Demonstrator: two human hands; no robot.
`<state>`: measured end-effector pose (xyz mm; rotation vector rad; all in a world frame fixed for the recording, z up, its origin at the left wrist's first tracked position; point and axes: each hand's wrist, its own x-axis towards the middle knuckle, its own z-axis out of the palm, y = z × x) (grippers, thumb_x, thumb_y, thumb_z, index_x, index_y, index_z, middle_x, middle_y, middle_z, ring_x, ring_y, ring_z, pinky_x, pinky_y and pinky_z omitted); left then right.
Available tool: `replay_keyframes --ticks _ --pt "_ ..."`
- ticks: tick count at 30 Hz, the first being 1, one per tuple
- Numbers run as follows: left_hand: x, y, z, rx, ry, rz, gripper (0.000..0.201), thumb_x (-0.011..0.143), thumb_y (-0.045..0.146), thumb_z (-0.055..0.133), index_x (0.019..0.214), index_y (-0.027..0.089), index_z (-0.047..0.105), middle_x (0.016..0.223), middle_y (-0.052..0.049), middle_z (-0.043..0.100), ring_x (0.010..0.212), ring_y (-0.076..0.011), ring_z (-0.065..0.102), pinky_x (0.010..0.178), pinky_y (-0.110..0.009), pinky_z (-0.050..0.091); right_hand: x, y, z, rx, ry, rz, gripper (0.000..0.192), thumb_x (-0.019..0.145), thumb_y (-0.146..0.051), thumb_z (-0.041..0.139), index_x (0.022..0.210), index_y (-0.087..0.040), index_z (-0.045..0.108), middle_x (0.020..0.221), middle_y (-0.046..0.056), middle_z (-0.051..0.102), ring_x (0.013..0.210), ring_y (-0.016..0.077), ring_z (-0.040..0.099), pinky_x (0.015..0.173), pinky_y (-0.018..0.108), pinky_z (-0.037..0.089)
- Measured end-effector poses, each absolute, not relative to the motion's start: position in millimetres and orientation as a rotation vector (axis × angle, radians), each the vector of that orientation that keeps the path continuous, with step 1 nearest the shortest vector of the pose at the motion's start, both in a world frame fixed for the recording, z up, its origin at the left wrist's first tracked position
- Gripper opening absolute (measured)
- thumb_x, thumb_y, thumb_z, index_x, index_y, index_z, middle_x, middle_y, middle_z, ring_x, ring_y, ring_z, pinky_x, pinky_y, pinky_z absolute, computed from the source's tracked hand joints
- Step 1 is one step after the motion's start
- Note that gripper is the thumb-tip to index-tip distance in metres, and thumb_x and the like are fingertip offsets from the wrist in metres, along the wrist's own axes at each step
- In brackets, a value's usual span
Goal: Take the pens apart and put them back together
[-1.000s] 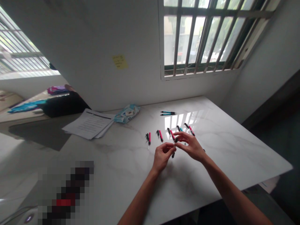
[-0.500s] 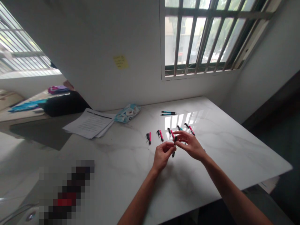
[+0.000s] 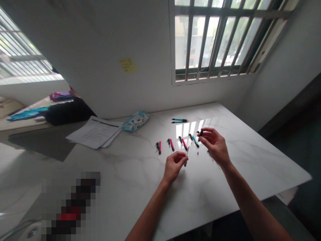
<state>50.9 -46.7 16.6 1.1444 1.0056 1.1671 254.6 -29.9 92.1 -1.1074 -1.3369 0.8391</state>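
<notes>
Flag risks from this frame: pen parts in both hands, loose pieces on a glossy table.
1. The right hand pinches a small dark pen piece by the fingertips above the table; a slip could let it roll on the glossy top.
2. The left hand holds a thin pen part close to the row of pink pen pieces; setting it down carelessly could scatter them.

Table (image 3: 140, 187) white marble w/ faint grey veins. Pen parts (image 3: 171, 144) pink & black, one teal (image 3: 195, 141). Two pens (image 3: 179, 121) teal w/ black. Sticky note (image 3: 128, 65) yellow. Packet (image 3: 136, 121) light blue. Papers (image 3: 96, 132) white, black print.
</notes>
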Motion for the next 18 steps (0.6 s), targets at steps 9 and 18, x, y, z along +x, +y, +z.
replay_keyframes --ticks 9,18 --pt "54.7 -49.4 19.0 1.142 0.988 1.143 0.029 0.073 0.036 0.09 0.088 0.014 0.076 0.08 -0.006 0.076 0.073 -0.0167 0.071 0.067 -0.026 0.055 277.3 -35.9 38.7 -1.693 -1.83 0.603 0.033 0.087 -0.018 0.063 0.119 -0.023 0.07 0.105 0.008 0.076 0.076 0.019 0.073 0.077 0.034 0.057" --pt "52.5 -47.8 17.3 1.141 1.002 1.154 0.031 0.072 0.037 0.091 0.087 0.014 0.076 0.082 -0.006 0.076 0.074 -0.0162 0.071 0.069 -0.026 0.056 270.2 -30.8 15.0 -1.787 -1.959 0.495 0.042 0.085 -0.011 0.064 0.125 -0.023 0.069 0.097 0.007 0.077 0.081 0.0209 0.074 0.075 0.029 0.053"
